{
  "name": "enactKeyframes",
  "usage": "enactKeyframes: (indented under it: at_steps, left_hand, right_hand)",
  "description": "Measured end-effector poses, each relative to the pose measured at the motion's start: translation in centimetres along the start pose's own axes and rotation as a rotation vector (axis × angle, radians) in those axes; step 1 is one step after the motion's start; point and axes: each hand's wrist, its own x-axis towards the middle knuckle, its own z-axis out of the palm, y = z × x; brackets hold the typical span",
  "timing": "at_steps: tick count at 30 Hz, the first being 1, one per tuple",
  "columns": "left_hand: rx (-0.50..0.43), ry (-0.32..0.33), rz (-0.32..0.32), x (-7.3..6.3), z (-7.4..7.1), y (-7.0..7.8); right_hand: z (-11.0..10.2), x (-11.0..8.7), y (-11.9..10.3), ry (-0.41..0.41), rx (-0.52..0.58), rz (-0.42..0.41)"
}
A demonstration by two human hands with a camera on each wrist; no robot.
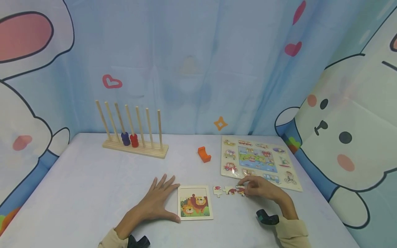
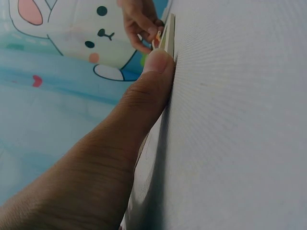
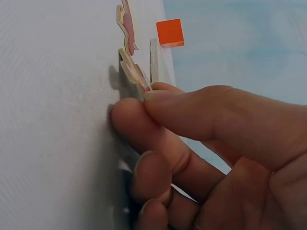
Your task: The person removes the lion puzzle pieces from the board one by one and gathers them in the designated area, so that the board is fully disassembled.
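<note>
A small framed lion puzzle (image 1: 195, 217) lies on the table, its picture partly filled with pieces. My left hand (image 1: 158, 202) is spread beside it, the thumb at the lower left corner and a finger at the upper left. In the left wrist view the thumb (image 2: 148, 86) lies along the frame's edge. My right hand (image 1: 263, 188) pinches a puzzle piece (image 3: 136, 76) between thumb and finger, tilted off the table in the right wrist view. To its left lie two more loose pieces, one whitish with red (image 1: 217, 190) and one with brown-red (image 1: 230, 190).
Behind my right hand lies a larger vehicle puzzle board (image 1: 229, 139). An orange block (image 1: 204, 154) with a curved cutout sits near the middle back. A wooden peg stand (image 1: 155, 153) with blue beads (image 1: 125, 138) and red beads (image 1: 134, 140) stands back left. A printed curtain (image 1: 186, 86) surrounds the table.
</note>
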Motion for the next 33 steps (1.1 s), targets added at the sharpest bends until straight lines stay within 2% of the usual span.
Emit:
enactKeyframes:
  at_steps: [7, 13, 22, 33]
  left_hand:
    - [-0.006, -0.001, -0.005, -0.11, -0.11, 0.05]
    - [-0.005, -0.006, -0.01, -0.1, -0.1, 0.04]
    - [-0.006, -0.008, -0.009, -0.1, -0.11, 0.07]
    - [-0.001, -0.011, -0.006, -0.1, -0.18, 0.13]
  right_hand:
    - [-0.26, -0.29, -0.28, -0.015, 0.024, 0.013]
    - [-0.35, -0.39, -0.21, -0.012, 0.003, 0.022]
    - [-0.25, -0.36, -0.63, 0.012, -0.018, 0.083]
    - [-0.17, -0.52, -0.88, 0.036, -0.041, 0.097]
